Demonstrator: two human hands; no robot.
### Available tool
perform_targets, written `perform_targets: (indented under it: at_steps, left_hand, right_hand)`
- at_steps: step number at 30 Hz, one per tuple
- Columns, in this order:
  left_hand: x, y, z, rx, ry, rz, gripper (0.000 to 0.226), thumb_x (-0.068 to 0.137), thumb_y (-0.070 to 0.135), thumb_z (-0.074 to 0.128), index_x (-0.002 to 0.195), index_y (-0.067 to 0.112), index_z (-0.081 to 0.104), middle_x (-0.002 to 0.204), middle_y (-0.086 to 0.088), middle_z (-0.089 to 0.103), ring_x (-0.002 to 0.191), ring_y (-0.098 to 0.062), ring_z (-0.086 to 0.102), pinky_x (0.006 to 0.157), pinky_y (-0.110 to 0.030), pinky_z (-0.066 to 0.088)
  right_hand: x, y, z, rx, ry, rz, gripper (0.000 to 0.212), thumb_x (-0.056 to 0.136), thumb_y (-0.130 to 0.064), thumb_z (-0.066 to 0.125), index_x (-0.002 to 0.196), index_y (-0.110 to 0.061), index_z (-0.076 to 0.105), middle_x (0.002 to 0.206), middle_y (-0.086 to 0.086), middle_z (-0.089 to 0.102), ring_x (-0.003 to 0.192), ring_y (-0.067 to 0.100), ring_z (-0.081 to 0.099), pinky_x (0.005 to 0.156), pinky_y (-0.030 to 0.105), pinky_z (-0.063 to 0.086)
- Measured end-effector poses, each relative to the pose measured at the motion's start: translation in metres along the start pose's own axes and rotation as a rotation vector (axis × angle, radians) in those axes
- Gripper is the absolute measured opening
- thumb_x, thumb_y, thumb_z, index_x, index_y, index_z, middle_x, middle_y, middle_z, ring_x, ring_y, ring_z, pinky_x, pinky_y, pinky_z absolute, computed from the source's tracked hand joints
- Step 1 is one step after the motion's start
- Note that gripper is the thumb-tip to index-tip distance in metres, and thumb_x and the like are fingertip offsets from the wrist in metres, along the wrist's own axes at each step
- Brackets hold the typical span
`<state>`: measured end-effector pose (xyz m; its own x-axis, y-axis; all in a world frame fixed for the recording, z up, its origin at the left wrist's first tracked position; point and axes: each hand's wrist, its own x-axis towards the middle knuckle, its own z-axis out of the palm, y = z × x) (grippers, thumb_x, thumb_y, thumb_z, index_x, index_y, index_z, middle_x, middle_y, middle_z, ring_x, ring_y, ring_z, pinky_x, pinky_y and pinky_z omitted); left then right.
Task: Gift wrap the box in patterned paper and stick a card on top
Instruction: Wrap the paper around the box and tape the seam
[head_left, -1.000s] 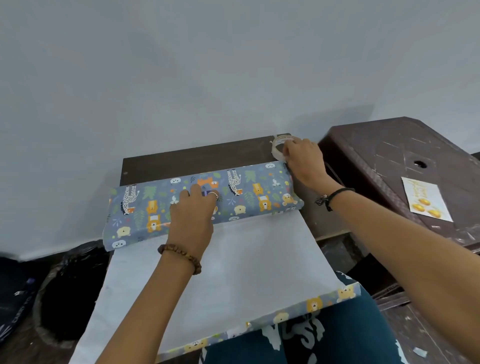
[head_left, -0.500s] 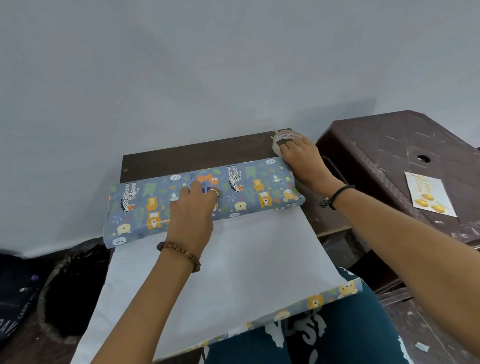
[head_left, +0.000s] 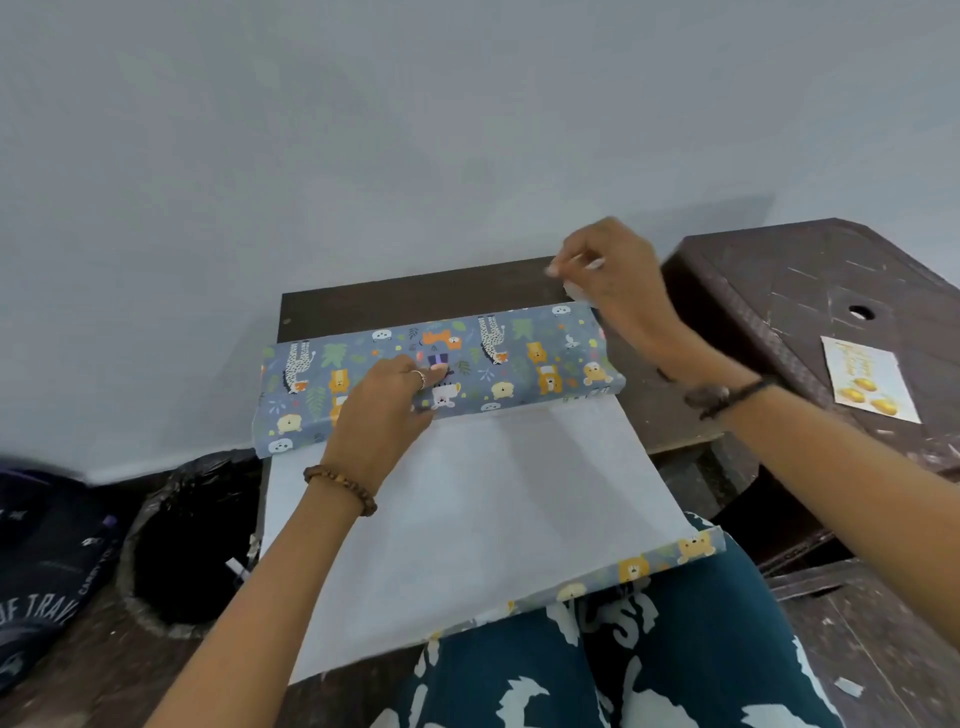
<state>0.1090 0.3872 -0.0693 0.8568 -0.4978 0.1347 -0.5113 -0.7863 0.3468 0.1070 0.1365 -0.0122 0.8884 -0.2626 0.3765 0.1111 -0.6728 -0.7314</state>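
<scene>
Box (head_left: 519, 358) pinned under left hand (head_left: 384, 405); right hand (head_left: 615, 275) raised, pinching tape (head_left: 574, 291).

Left hand (head_left: 387, 400) lies flat, fingers extended; right hand (head_left: 615, 275) raised, fingers pinched.

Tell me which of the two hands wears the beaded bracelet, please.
The left hand, the one pressing the patterned paper down over the box. Brown beads circle its wrist. The right hand, raised behind the box's right end, wears a thin dark band instead.

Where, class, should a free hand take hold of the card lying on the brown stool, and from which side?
Pinch the card's near corner from the stool's front edge side: the card lies flat, so slide or lift a corner first.
</scene>
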Motion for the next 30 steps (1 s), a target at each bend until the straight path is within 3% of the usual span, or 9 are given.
perform_targets:
  at_steps: [3, 6, 9, 15, 20, 26, 30]
  left_hand:
    - [-0.009, -0.011, 0.01, -0.081, 0.095, 0.045, 0.042, 0.084, 0.009, 0.066, 0.125, 0.013, 0.059, 0.106, -0.01, 0.065, 0.097, -0.031, 0.054, 0.079, -0.03, 0.041]
    - [-0.014, -0.016, 0.017, -0.126, 0.153, 0.078, 0.042, 0.082, 0.009, 0.068, 0.124, 0.012, 0.06, 0.111, -0.008, 0.066, 0.099, -0.03, 0.055, 0.084, -0.031, 0.042]
    - [-0.015, -0.018, 0.02, -0.145, 0.19, 0.104, 0.041, 0.082, 0.009, 0.068, 0.122, 0.012, 0.062, 0.114, -0.007, 0.066, 0.102, -0.03, 0.055, 0.087, -0.031, 0.043]
    - [-0.015, -0.022, 0.027, -0.157, 0.264, 0.128, 0.039, 0.076, 0.008, 0.071, 0.114, 0.01, 0.066, 0.106, -0.007, 0.069, 0.095, -0.031, 0.06, 0.084, -0.023, 0.04]
    - [-0.017, -0.018, 0.029, -0.151, 0.317, 0.134, 0.037, 0.073, 0.012, 0.068, 0.109, 0.008, 0.068, 0.099, -0.007, 0.07, 0.087, -0.031, 0.061, 0.078, -0.032, 0.048]
    - [-0.018, -0.019, 0.03, -0.123, 0.317, 0.121, 0.039, 0.072, 0.012, 0.07, 0.111, 0.01, 0.067, 0.098, -0.006, 0.069, 0.088, -0.029, 0.059, 0.079, -0.027, 0.045]
    - [-0.018, -0.019, 0.032, -0.074, 0.327, 0.132, 0.043, 0.07, 0.023, 0.074, 0.111, 0.009, 0.066, 0.096, -0.006, 0.067, 0.086, -0.029, 0.058, 0.079, -0.027, 0.044]
  right_hand:
    - [-0.049, -0.023, 0.032, 0.07, -0.292, -0.056, 0.009, 0.078, -0.011, 0.072, 0.072, -0.016, 0.067, 0.094, -0.002, 0.057, 0.085, 0.001, 0.053, 0.078, 0.01, 0.036]
    - [-0.092, -0.017, 0.065, -0.048, -0.387, -0.201, 0.007, 0.081, -0.017, 0.069, 0.08, -0.01, 0.068, 0.102, 0.001, 0.057, 0.091, 0.008, 0.051, 0.082, 0.02, 0.036]
    - [-0.106, -0.006, 0.086, -0.19, -0.29, -0.308, 0.012, 0.082, -0.024, 0.063, 0.082, -0.013, 0.067, 0.107, 0.002, 0.058, 0.1, 0.011, 0.047, 0.085, 0.029, 0.032]
    - [-0.11, 0.01, 0.102, -0.322, -0.086, -0.418, 0.014, 0.084, -0.025, 0.057, 0.079, -0.016, 0.067, 0.104, 0.003, 0.06, 0.101, 0.011, 0.045, 0.086, 0.022, 0.026]
    - [-0.106, 0.011, 0.108, -0.464, 0.07, -0.598, 0.01, 0.084, -0.018, 0.063, 0.077, -0.012, 0.065, 0.097, 0.005, 0.064, 0.094, 0.017, 0.047, 0.08, 0.028, 0.032]
    - [-0.107, 0.01, 0.11, -0.57, 0.156, -0.685, 0.008, 0.086, -0.016, 0.063, 0.079, -0.013, 0.065, 0.092, 0.005, 0.064, 0.084, 0.022, 0.053, 0.075, 0.031, 0.037]
    - [-0.106, 0.01, 0.111, -0.538, 0.151, -0.697, 0.004, 0.086, -0.017, 0.064, 0.084, -0.015, 0.062, 0.098, 0.005, 0.057, 0.081, 0.023, 0.059, 0.074, 0.031, 0.038]
